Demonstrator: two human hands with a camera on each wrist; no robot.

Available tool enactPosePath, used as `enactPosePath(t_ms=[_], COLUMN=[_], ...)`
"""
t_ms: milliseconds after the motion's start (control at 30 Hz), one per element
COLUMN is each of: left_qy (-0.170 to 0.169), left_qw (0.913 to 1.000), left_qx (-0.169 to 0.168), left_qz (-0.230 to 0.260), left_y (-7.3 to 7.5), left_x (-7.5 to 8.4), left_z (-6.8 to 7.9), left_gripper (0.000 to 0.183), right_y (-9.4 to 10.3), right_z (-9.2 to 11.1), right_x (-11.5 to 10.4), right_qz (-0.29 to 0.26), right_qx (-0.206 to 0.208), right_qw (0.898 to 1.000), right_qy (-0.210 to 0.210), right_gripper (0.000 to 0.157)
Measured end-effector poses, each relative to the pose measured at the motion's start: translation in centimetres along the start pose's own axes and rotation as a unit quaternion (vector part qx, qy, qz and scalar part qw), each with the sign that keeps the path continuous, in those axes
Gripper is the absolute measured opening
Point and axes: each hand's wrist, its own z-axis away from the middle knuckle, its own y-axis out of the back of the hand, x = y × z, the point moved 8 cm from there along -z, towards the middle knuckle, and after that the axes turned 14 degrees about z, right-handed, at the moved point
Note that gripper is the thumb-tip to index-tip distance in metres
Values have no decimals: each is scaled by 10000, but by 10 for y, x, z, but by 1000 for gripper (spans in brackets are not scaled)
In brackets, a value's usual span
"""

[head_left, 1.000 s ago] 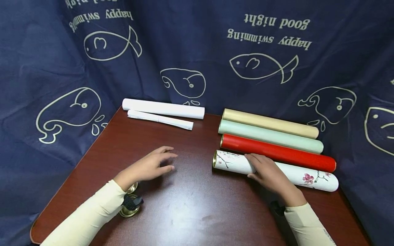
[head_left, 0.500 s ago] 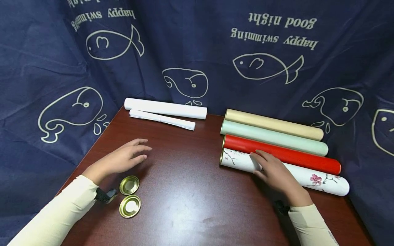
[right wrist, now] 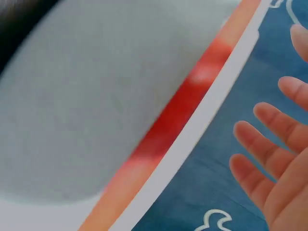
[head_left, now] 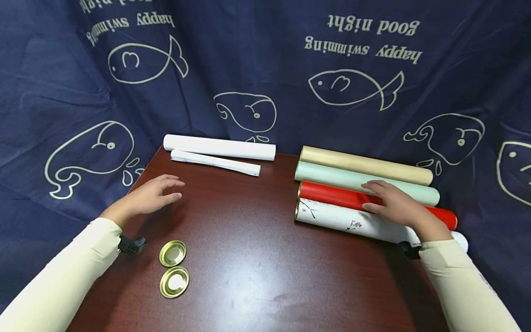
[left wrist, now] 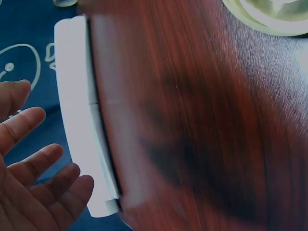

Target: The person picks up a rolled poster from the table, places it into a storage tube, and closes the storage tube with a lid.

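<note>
Four-colour row aside, the nearest cardboard tube is a white one with plum-blossom print (head_left: 332,219), lying against a red tube (head_left: 332,194). Over these two hovers my right hand (head_left: 396,207), fingers spread and relaxed, holding nothing. Its fingers (right wrist: 267,149) also appear at the right of the right wrist view. My left hand (head_left: 151,196) is held above the table's left side, fingers loosely extended and nothing in them. Two gold metal lids (head_left: 173,253) lie nearer the front, close to the left wrist. The right forearm hides part of the printed tube.
Behind the red tube lie a mint-green tube (head_left: 327,174) and a tan tube (head_left: 361,164). At the back left, a thick white paper roll (head_left: 220,146) and a thinner roll (head_left: 215,163) rest on the brown table (head_left: 249,221). A blue printed cloth (head_left: 249,55) hangs behind.
My right hand has left the printed tube and moved up and right. That tube has shifted against the red one. My left hand has moved left, uncovering the gold lids.
</note>
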Motion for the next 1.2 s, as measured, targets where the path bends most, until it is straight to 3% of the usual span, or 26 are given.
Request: enactPosePath(t_ms=[100,267,433,567,700,800,933,1200], left_qy=[90,-84,-66,248,267,233,329,314], left_qw=[9999,9993,9966,9918,9850,9807,9798,9797], left_qx=[-59,27,146,375,492,381,170,191], left_qz=[-74,-372,-811,-1195,-1634,-1901,-1964,-1973], left_y=[2,-1,-14,-25,-31,-37,-46,-57], left_x=[-7,-9,-9,-16,-16,-16,-20,-18], left_z=[-16,-55,-94,-116,-129,-135,-142,-152], left_gripper=[40,37,38,41,43,46,54,54], right_y=[-2,-7,-14,-23,-27,-29,-33,-43], right_z=[-16,-43,-65,-76,-85,-88,-93,-105], right_x=[12,24,35,42,46,48,49,50], right_qz=[251,578,379,292,189,69,-78,-552], right_qx=[-464,-1078,-1168,-1192,-1173,-1217,-1312,-1373], right_qw=[9986,9924,9924,9924,9929,9925,9912,9884], right_qy=[-61,-115,-129,41,51,-70,-142,-349], right_gripper=[61,67,61,58,59,63,65,61])
